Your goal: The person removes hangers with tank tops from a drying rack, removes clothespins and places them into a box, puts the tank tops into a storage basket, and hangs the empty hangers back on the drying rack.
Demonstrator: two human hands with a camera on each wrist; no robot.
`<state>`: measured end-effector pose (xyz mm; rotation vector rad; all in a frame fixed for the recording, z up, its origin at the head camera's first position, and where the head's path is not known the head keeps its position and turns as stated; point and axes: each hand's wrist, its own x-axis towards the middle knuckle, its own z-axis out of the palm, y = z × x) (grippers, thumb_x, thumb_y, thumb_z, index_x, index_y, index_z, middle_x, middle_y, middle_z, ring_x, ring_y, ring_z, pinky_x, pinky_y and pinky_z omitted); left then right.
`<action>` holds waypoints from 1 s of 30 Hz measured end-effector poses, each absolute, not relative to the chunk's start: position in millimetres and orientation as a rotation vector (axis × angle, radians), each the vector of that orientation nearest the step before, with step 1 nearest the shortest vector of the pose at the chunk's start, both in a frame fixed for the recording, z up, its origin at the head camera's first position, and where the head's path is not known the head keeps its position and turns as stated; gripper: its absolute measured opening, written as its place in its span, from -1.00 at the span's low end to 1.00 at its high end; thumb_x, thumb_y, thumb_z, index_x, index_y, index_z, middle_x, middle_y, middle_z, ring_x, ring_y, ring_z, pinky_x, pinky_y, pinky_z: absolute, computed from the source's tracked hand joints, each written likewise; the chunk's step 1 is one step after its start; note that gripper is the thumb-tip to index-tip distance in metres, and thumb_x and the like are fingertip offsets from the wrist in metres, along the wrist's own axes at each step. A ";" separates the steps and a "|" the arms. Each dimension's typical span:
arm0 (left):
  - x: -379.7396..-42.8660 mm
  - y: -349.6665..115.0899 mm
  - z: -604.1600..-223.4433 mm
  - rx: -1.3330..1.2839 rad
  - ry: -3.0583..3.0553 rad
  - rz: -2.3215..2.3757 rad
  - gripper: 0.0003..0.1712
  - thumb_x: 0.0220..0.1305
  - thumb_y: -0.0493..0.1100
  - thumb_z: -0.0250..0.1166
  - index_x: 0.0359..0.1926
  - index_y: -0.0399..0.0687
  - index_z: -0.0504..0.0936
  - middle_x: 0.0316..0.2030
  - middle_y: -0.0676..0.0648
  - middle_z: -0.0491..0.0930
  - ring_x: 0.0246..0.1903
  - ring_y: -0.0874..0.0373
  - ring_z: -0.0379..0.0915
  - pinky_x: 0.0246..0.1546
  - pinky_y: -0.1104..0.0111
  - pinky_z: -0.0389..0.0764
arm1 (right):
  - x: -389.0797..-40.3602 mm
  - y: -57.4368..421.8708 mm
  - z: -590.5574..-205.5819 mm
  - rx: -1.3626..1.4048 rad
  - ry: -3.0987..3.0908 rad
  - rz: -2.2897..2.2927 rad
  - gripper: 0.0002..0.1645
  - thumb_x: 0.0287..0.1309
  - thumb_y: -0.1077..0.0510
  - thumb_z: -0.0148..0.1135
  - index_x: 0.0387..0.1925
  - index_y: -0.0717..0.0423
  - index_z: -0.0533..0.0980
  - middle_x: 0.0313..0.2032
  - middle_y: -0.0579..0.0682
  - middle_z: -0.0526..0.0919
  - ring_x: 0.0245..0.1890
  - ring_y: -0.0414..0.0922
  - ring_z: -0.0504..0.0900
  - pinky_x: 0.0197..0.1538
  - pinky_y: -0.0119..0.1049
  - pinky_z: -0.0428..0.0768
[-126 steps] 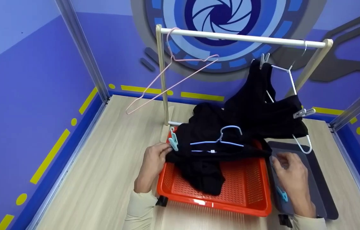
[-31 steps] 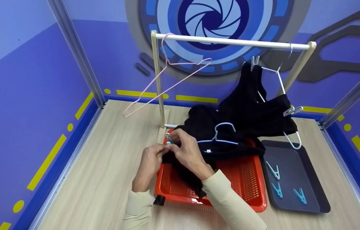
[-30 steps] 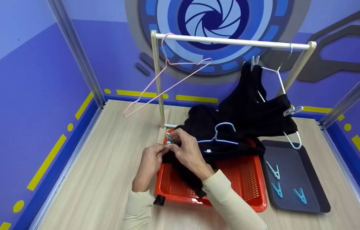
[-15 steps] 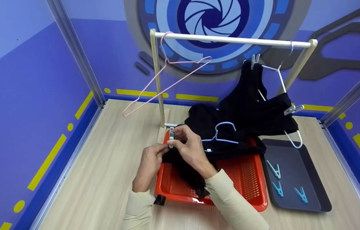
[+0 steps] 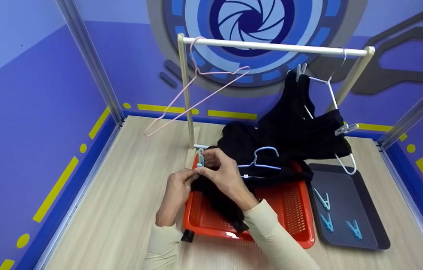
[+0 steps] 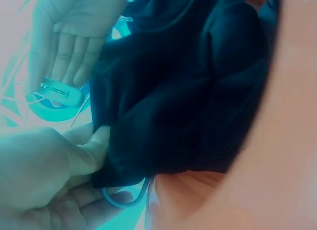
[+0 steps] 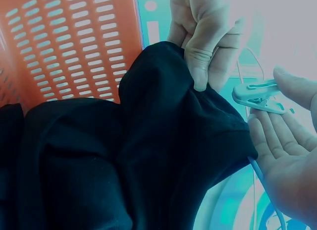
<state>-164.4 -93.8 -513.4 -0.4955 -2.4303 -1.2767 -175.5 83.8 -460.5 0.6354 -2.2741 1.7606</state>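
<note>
Pinching a corner of a black garment (image 7: 158,136) between thumb and fingers of the left hand (image 5: 176,187); grasping a pale teal clothespin (image 7: 257,95) between thumb and fingers of the right hand (image 5: 228,176), just beside that corner, apart from the cloth. Inside the same garment, a blue hanger (image 5: 258,164), curved hook out near a small white tag (image 5: 246,176). Below, partly covered by the cloth, a red basket (image 5: 309,217), with a drooping fold of the garment in it. To the right, a dark grey tray (image 5: 341,187), and in it three clothespins (image 5: 354,229), one paler than the others, each roughly A-shaped. Behind, on a rack (image 5: 282,46), a thin, bent pink hanger (image 5: 217,72) at the left and a white hanger (image 5: 332,93) at the right, bearing a second black garment (image 5: 296,116) beneath two grey clothespins (image 5: 346,129). Shiny slotted plastic for the basket; matte, crumpled fabric for both garments; smooth, rounded corners on the tray; wooden posts and a white rail for the rack; pale wood grain across the table (image 5: 129,180).
</note>
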 end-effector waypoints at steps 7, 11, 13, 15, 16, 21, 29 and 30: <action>-164.4 -93.8 -515.2 -0.504 -2.434 -1.240 -0.87 0.35 -0.39 0.41 -0.16 -0.21 0.87 -0.26 -0.11 0.80 -0.19 -0.07 0.75 -0.12 0.09 0.73 | -171.6 87.1 -458.1 0.661 -2.297 1.756 -0.53 0.17 0.23 0.62 0.07 0.21 0.62 -0.10 0.06 0.76 -0.09 -0.02 0.74 0.04 -0.10 0.72; -165.2 -94.0 -514.8 -0.506 -2.439 -1.255 -0.85 0.37 -0.39 0.40 -0.12 -0.22 0.86 -0.22 -0.12 0.80 -0.16 -0.06 0.75 -0.09 0.10 0.73 | -167.5 90.2 -454.6 0.682 -2.313 1.699 -0.53 0.17 0.22 0.62 0.07 0.18 0.62 -0.10 0.02 0.76 -0.09 -0.05 0.74 0.03 -0.12 0.72; -165.9 -93.7 -514.3 -0.509 -2.441 -1.262 -0.84 0.38 -0.39 0.39 -0.10 -0.23 0.86 -0.21 -0.12 0.80 -0.15 -0.06 0.75 -0.08 0.10 0.72 | -165.4 92.2 -452.8 0.687 -2.313 1.672 -0.52 0.17 0.21 0.62 0.08 0.17 0.62 -0.10 0.00 0.75 -0.09 -0.06 0.74 0.02 -0.14 0.72; -166.1 -93.5 -514.0 -0.506 -2.444 -1.265 -0.84 0.38 -0.39 0.39 -0.10 -0.25 0.85 -0.21 -0.13 0.81 -0.15 -0.05 0.75 -0.08 0.11 0.72 | -163.4 94.4 -451.5 0.688 -2.317 1.643 -0.52 0.17 0.20 0.62 0.08 0.17 0.62 -0.10 -0.01 0.75 -0.09 -0.08 0.73 0.02 -0.16 0.72; -166.0 -93.6 -513.8 -0.508 -2.445 -1.262 -0.85 0.39 -0.39 0.39 -0.10 -0.25 0.85 -0.21 -0.12 0.81 -0.15 -0.05 0.75 -0.08 0.11 0.72 | -162.4 95.7 -451.2 0.689 -2.319 1.634 -0.51 0.17 0.20 0.62 0.08 0.17 0.62 -0.09 -0.02 0.75 -0.09 -0.08 0.73 0.03 -0.17 0.71; -165.1 -92.8 -513.5 -0.507 -2.456 -1.268 -0.85 0.38 -0.39 0.39 -0.10 -0.28 0.85 -0.19 -0.17 0.81 -0.13 -0.10 0.75 -0.06 0.08 0.73 | -156.4 103.4 -450.7 0.674 -2.326 1.609 -0.52 0.17 0.23 0.62 0.08 0.18 0.61 -0.09 -0.02 0.74 -0.09 -0.12 0.74 0.03 -0.21 0.71; -163.0 -92.1 -512.8 -0.489 -2.462 -1.324 -0.83 0.38 -0.44 0.37 -0.07 -0.31 0.83 -0.14 -0.18 0.80 -0.08 -0.12 0.74 -0.01 0.04 0.71 | -140.3 119.2 -450.3 0.621 -2.287 1.578 -0.50 0.16 0.22 0.62 0.11 0.17 0.62 -0.10 -0.04 0.76 -0.09 -0.11 0.75 0.04 -0.16 0.72; -162.4 -92.2 -512.6 -0.483 -2.462 -1.335 -0.82 0.38 -0.44 0.37 -0.07 -0.31 0.83 -0.14 -0.19 0.80 -0.08 -0.11 0.74 -0.01 0.04 0.71 | -138.2 121.1 -450.5 0.614 -2.280 1.581 -0.49 0.16 0.22 0.62 0.11 0.16 0.62 -0.10 -0.05 0.76 -0.09 -0.10 0.75 0.04 -0.15 0.72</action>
